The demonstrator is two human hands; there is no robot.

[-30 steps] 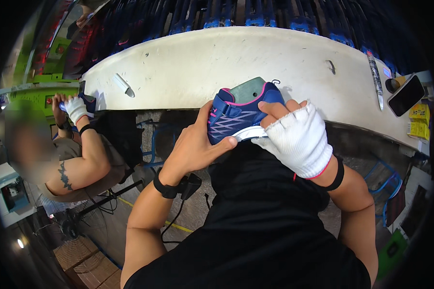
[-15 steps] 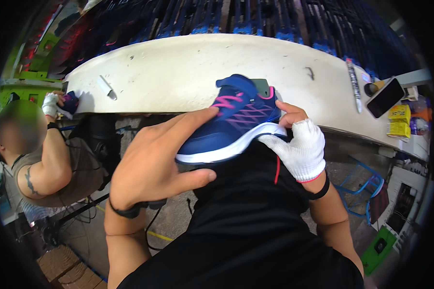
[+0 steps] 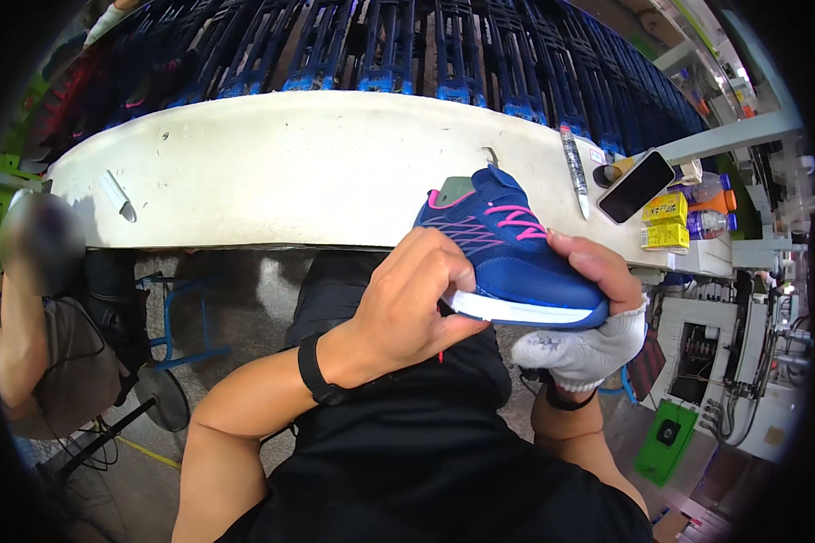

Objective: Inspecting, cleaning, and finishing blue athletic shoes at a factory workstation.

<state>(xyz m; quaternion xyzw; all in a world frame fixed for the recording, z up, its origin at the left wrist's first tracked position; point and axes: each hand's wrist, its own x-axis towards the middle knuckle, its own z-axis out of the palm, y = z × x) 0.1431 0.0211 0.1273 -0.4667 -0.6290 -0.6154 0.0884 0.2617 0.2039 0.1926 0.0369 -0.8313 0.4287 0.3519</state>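
Note:
A navy sneaker [image 3: 534, 271] with pink laces, a strap and a white sole is held over my lap at the table's front edge. Its toe points right and its heel left. My bare left hand [image 3: 417, 294] grips it by the heel and the midsole, fingers curled. Around the toe is my right hand [image 3: 593, 317], in a white glove with bare fingertips, its fingers on the upper and under the sole. A grey-green insert [image 3: 453, 189] shows in the shoe's opening.
The white table [image 3: 272, 172] curves ahead, with a conveyor of dark blue racks [image 3: 389, 54] behind it. To the right lie a wrapped knife [image 3: 573, 172], a phone [image 3: 637, 186], yellow boxes [image 3: 666, 220] and bottles [image 3: 711, 222]. A white piece [image 3: 118, 195] lies left, near a co-worker [image 3: 54, 362].
The sneaker has been turned round, so its toe now points right instead of left. My left hand has gone from the toe to the heel, my right from the heel to the toe.

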